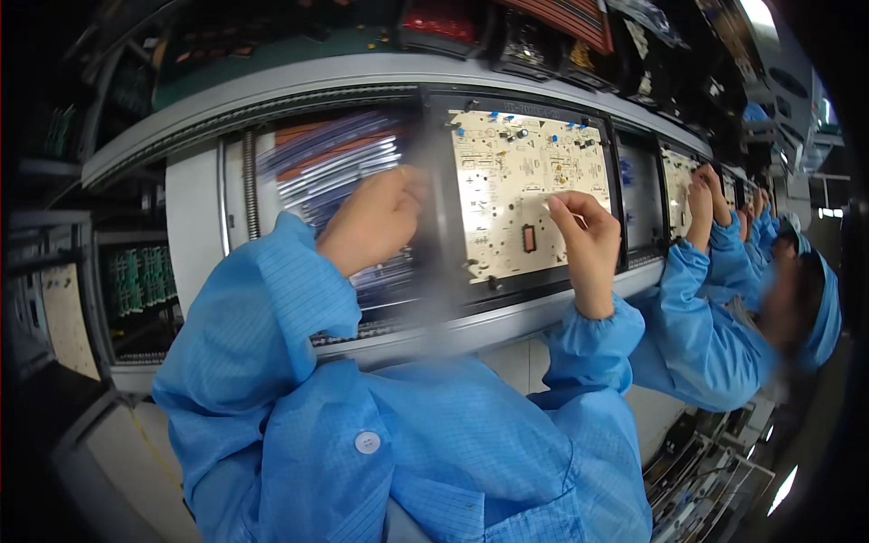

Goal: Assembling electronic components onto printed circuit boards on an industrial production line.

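Observation:
A cream-coloured circuit board (489,195) lies in a dark carrier frame (534,287) before me, with small blue, black and yellow components along its far part. My right hand (590,242) is over the board's right side, thumb and forefinger pinched on a small pale component (547,206) whose kind I cannot make out. To the left, my left hand (376,220) is curled closed above a bundle of blue and clear plastic tubes (339,172). Motion smears its fingertips and the tubes, so anything between them is hidden.
A grey rail (299,83) runs along the line's far side, with bins of red parts (441,24) behind it. Green boards (140,276) stand in a rack at left. A co-worker in blue (715,335) has hands over another board (679,185) at right.

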{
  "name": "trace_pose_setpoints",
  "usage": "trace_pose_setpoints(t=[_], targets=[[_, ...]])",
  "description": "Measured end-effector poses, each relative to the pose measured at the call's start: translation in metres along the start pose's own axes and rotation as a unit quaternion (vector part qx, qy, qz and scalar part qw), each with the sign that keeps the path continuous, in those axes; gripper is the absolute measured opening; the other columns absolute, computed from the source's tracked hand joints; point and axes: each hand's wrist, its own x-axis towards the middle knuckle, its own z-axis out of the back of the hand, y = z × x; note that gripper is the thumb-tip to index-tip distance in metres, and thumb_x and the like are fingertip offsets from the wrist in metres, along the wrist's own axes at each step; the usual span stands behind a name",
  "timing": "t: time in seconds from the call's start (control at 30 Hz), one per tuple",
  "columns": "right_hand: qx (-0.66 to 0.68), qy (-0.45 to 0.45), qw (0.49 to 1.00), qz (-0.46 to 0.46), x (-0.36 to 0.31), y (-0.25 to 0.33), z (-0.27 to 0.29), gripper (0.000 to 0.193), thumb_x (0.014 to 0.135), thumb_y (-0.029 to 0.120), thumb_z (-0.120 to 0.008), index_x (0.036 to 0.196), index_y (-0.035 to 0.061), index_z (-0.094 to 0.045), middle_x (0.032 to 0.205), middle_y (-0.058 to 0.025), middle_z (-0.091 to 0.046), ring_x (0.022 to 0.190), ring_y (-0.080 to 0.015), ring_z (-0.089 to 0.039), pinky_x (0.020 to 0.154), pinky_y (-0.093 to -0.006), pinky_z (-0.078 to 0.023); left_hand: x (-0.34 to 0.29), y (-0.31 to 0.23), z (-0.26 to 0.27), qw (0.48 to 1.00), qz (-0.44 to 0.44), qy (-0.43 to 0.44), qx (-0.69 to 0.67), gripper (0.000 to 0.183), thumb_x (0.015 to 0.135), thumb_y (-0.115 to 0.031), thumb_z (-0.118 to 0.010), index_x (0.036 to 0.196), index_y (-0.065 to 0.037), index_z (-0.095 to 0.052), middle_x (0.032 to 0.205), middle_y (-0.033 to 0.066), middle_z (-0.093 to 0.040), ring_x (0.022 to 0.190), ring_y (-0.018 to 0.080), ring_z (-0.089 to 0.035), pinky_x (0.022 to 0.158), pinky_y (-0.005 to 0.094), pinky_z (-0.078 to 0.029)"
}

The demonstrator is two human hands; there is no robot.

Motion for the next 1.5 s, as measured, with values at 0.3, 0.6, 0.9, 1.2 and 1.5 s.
trace_pose_setpoints(t=[0.3, 0.6, 0.9, 1.2, 1.5], targets=[[-0.046, -0.054, 0.997, 0.035, 0.041, -0.032, -0.006, 0.015, 0.085, 0.008, -0.071, 0.092, -0.004, -0.067, 0.081, -0.0027, -0.065, 0.071, -0.0063, -0.056, 0.06, -0.0192, -0.044, 0.0, 0.005, -0.042, 0.998, -0.032, 0.045, -0.025, 0.058, 0.083, 0.005, -0.044, 0.14, -0.002, -0.041, 0.132, 0.0163, -0.051, 0.112, 0.0226, -0.053, 0.09, 0.03, -0.047], [-0.06, -0.046, 0.997, 0.022, 0.046, -0.031, -0.01, 0.014, 0.083, 0.009, -0.072, 0.089, -0.0035, -0.068, 0.077, -0.002, -0.065, 0.068, -0.0057, -0.054, 0.059, -0.02, -0.043, -0.028, -0.007, -0.028, 1.0, 0.012, 0.015, -0.023, 0.047, 0.084, 0.007, -0.042, 0.13, -0.001, -0.051, 0.119, 0.0125, -0.053, 0.096, 0.0154, -0.055, 0.078, 0.0251, -0.048], [-0.056, -0.073, 0.996, 0.003, 0.043, -0.034, -0.01, 0.013, 0.082, 0.01, -0.071, 0.085, -0.0028, -0.069, 0.073, 0.0007, -0.063, 0.064, -0.0044, -0.048, 0.056, -0.0197, -0.036, -0.062, -0.008, -0.018, 0.998, -0.039, -0.03, -0.05, 0.045, 0.087, 0.011, -0.041, 0.129, -0.001, -0.053, 0.122, 0.0091, -0.053, 0.105, 0.0141, -0.053, 0.091, 0.025, -0.044], [-0.108, -0.056, 0.991, -0.059, 0.05, -0.032, -0.004, 0.022, 0.092, 0.028, -0.061, 0.097, 0.0077, -0.066, 0.087, -0.0035, -0.064, 0.063, -0.0128, -0.059, 0.058, -0.0233, -0.05, -0.18, 0.006, -0.014, 0.931, -0.074, -0.334, -0.129, 0.034, 0.089, 0.006, -0.048, 0.121, 0.0, -0.059, 0.122, 0.0163, -0.059, 0.116, 0.0257, -0.055, 0.098, 0.0349, -0.043], [-0.086, 0.385, 0.9, 0.184, -0.009, 0.045, -0.242, 0.027, 0.093, 0.011, -0.06, 0.114, -0.0059, -0.062, 0.112, -0.0169, -0.066, 0.099, -0.0201, -0.064, 0.087, -0.0284, -0.051, -0.398, 0.086, -0.05, 0.415, 0.061, -0.857, 0.298, 0.044, 0.074, 0.007, -0.055, 0.116, -0.004, -0.059, 0.117, 0.0167, -0.057, 0.11, 0.0342, -0.053, 0.096, 0.0415, -0.041]])
